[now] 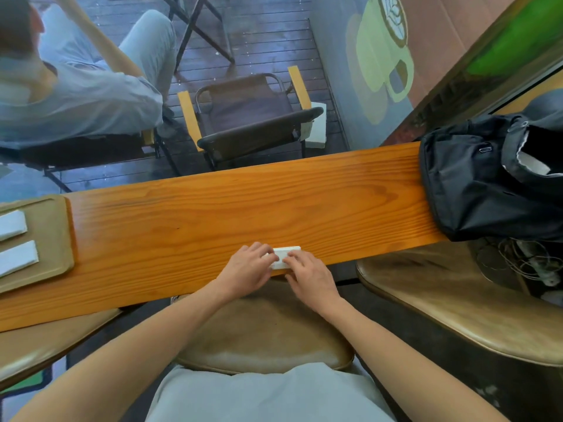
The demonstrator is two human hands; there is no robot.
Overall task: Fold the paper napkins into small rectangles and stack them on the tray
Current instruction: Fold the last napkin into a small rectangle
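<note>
A small white folded napkin (285,253) lies near the front edge of the orange wooden counter (213,214). My left hand (248,269) presses on its left end and my right hand (309,274) on its right part, fingers flat on the paper. Most of the napkin is hidden under my fingers. At the far left a tan tray (56,239) rests on the counter. Two folded white napkins lie on it side by side, one (12,225) behind the other (18,257), both cut off by the frame edge.
A black bag (487,178) sits on the counter's right end. Brown padded stools (268,336) stand below the counter, with cables on the right one. Beyond the counter are a folding chair (249,117) and a seated person (76,86) at upper left.
</note>
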